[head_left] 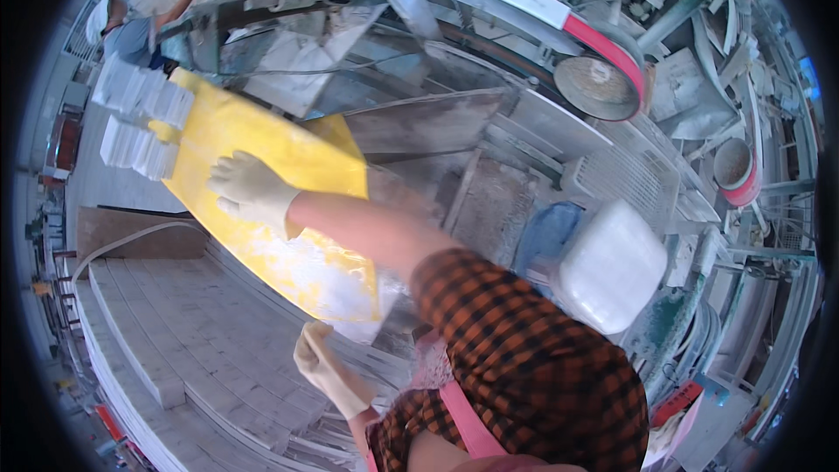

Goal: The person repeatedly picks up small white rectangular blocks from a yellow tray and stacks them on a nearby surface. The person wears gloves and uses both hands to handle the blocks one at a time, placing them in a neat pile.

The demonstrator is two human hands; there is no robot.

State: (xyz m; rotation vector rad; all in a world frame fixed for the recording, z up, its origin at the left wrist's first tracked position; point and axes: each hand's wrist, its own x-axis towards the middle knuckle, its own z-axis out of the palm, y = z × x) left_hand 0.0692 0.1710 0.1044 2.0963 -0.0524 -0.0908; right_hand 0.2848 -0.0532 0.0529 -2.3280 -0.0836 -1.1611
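My right hand, in a pale glove, reaches across to the left over a yellow sheet. Its fingers are spread, and the palm seems to lie on the sheet or just over it. White, wet-looking patches cover the sheet's near end. Lower down, my left hand, gloved alike, is beside the sheet's near corner with its fingers curled in. Whether anything is inside those fingers is hidden. At the sheet's far left end stand stacks of thin white slabs.
Grey-white strip slabs lie in layers at the lower left. To the right sit a white plastic-like block and a blue basin-like thing. A belt pulley is at the upper right. Another person stands at the far left.
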